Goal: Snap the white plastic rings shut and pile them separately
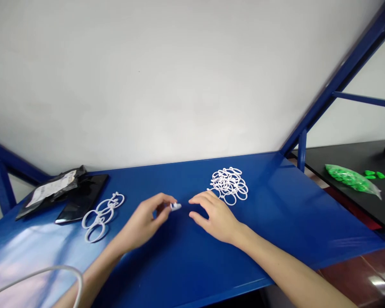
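My left hand (147, 216) pinches a small white plastic piece (176, 206) between thumb and fingertips, above the blue table (186, 265); most of its shape is hidden or seen edge-on. Across a narrow gap, my right hand (216, 216) has its thumb and fingers apart with nothing between them. Just beyond the right hand lies a heap of white plastic rings (229, 182) with small eyelets, the nearest ones partly behind its knuckles. Several more white rings (99, 216) form a loose, overlapping group to the left of my left hand.
At the far left, a black plastic package (51, 190) with a white label rests beside a flat black glossy object (83, 199). A white cable (59, 268) loops at lower left. Blue frame bars flank the table. On a black surface at right sits a bag of green pieces (351, 179).
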{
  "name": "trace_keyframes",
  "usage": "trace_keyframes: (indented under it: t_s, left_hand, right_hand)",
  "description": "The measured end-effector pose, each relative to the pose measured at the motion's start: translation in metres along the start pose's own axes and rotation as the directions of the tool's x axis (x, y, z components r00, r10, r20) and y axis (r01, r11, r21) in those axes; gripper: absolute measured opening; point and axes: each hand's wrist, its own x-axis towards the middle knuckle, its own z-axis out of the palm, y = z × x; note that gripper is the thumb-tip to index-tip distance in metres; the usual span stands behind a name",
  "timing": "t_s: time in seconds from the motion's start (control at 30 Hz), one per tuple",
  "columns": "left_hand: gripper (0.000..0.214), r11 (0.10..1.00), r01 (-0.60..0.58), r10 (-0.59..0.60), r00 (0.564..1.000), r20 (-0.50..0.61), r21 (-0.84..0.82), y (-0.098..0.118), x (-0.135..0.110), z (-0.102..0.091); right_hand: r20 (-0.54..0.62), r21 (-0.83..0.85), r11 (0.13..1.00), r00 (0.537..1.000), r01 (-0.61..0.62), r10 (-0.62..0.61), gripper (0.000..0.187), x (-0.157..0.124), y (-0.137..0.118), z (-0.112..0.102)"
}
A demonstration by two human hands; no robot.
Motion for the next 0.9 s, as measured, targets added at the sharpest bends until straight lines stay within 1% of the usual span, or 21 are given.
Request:
trace_keyframes:
  t_s: [0.03, 0.1, 0.17, 0.27, 0.43, 0.53, 0.7, 0.8, 0.9]
  left_hand:
    - [0.024, 0.995, -0.005, 0.012, 0.998, 0.065, -0.104, 0.007, -0.003, 0.011]
    - [0.023, 0.962, 0.029, 0.007, 0.992, 0.130, -0.273, 0.015, -0.008, 0.028]
    - [0.023, 0.918, 0.078, -0.030, 0.991, 0.128, -0.390, 0.015, -0.010, 0.038]
    - [0.025, 0.863, 0.127, -0.103, 0.992, 0.075, -0.489, 0.011, -0.008, 0.045]
    - [0.029, 0.824, 0.185, -0.184, 0.981, 0.055, -0.535, 0.008, -0.004, 0.045]
    - [0.030, 0.805, 0.207, -0.222, 0.974, 0.042, -0.557, 0.007, -0.005, 0.045]
    - [0.025, 0.810, 0.190, -0.215, 0.976, 0.021, -0.555, 0.005, -0.006, 0.048]
    - [0.022, 0.830, 0.154, -0.212, 0.976, -0.048, -0.536, 0.005, -0.008, 0.050]
    - [0.017, 0.858, 0.080, -0.163, 0.979, -0.121, -0.508, 0.006, -0.010, 0.052]
  right_hand:
    - [0.025, 0.050, 0.999, 1.000, -0.012, 0.011, 0.018, -0.001, -0.003, 0.001]
    - [0.068, 0.131, 0.989, 0.996, -0.061, 0.052, 0.011, -0.001, -0.007, 0.002]
    - [0.096, 0.191, 0.974, 0.990, -0.125, 0.108, 0.007, 0.000, -0.008, 0.002]
    - [0.115, 0.270, 0.939, 0.976, -0.211, 0.186, 0.007, 0.001, -0.008, 0.003]
    - [0.154, 0.433, 0.838, 0.944, -0.331, 0.293, 0.007, 0.000, -0.010, 0.005]
    - [0.153, 0.471, 0.804, 0.931, -0.362, 0.330, 0.008, 0.001, -0.011, 0.006]
    - [0.149, 0.460, 0.809, 0.930, -0.365, 0.335, 0.012, 0.001, -0.013, 0.007]
    - [0.096, 0.446, 0.836, 0.946, -0.319, 0.310, 0.014, 0.000, -0.015, 0.008]
    - [0.064, 0.464, 0.837, 0.953, -0.290, 0.295, 0.017, -0.002, -0.017, 0.009]
